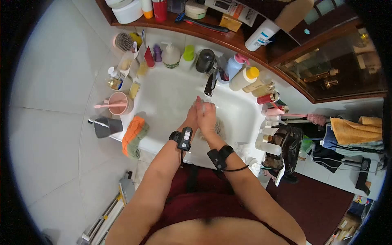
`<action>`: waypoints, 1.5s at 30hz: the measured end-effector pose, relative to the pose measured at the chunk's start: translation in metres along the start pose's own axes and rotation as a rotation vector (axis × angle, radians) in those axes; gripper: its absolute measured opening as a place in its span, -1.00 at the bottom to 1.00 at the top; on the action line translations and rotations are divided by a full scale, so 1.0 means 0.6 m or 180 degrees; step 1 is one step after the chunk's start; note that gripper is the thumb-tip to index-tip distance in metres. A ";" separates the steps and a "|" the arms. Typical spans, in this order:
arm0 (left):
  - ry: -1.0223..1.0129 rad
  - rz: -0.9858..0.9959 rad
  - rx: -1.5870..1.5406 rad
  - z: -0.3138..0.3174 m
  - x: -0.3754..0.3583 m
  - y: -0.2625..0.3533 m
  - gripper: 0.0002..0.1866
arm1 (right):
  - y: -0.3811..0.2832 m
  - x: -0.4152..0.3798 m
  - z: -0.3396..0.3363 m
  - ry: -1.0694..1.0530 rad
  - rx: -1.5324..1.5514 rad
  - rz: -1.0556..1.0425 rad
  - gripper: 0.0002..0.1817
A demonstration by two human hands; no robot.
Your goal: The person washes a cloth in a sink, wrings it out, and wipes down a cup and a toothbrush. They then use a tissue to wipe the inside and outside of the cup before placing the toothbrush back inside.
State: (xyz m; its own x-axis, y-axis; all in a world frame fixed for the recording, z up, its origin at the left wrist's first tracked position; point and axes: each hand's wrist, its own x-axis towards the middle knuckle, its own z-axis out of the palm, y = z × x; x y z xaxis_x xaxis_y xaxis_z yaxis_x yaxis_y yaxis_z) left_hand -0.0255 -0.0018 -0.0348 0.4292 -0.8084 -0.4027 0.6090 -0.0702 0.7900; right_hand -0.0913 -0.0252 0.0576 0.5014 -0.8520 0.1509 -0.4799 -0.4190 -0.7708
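My left hand (191,117) and my right hand (207,117) are pressed together over the white sink (165,92), just below the black faucet (210,84). The right hand's fingers curl in against the left hand, which is partly covered. Both hands look closed; whatever lies between them, if anything, is hidden. A wet, greyish-beige bundle (219,130), perhaps cloth, rests in the basin beneath the right hand. Black straps with small devices circle both wrists.
An orange and green cloth (134,134) hangs over the sink's left rim. A pink cup (119,104) with a toothbrush, a soap dispenser (170,55) and several bottles line the edges. A wooden shelf (179,24) overhangs the back. Crumpled white material (247,157) lies at the right front.
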 end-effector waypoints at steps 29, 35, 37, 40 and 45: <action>0.0475 -0.0228 -0.2221 0.027 0.047 0.062 -0.49 | -0.007 0.176 -0.149 -0.1036 0.3727 0.1242 -0.26; 0.0343 -0.0279 -0.2287 0.045 0.045 0.089 -0.50 | 0.083 0.107 -0.053 -0.1107 0.3611 0.3249 -0.47; 0.0404 -0.0155 -0.2191 0.041 0.048 0.087 -0.49 | 0.130 0.097 -0.005 -0.0908 0.3236 0.2395 -0.62; 0.0490 -0.0216 -0.2100 0.040 0.045 0.102 -0.47 | 0.109 0.090 0.027 -0.0595 0.2561 0.1157 -0.73; 0.0141 -0.0836 -0.2485 0.064 0.004 0.129 -0.44 | 0.055 0.099 0.040 -0.0231 0.0175 -0.0956 -0.69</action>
State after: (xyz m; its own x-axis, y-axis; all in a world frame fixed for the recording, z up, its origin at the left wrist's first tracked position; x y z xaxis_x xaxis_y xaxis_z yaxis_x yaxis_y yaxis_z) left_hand -0.0031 -0.0314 0.0429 0.2242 -0.7973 -0.5604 0.9745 0.1858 0.1255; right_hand -0.0603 -0.0821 0.0264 0.6659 -0.6671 0.3340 -0.2638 -0.6293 -0.7310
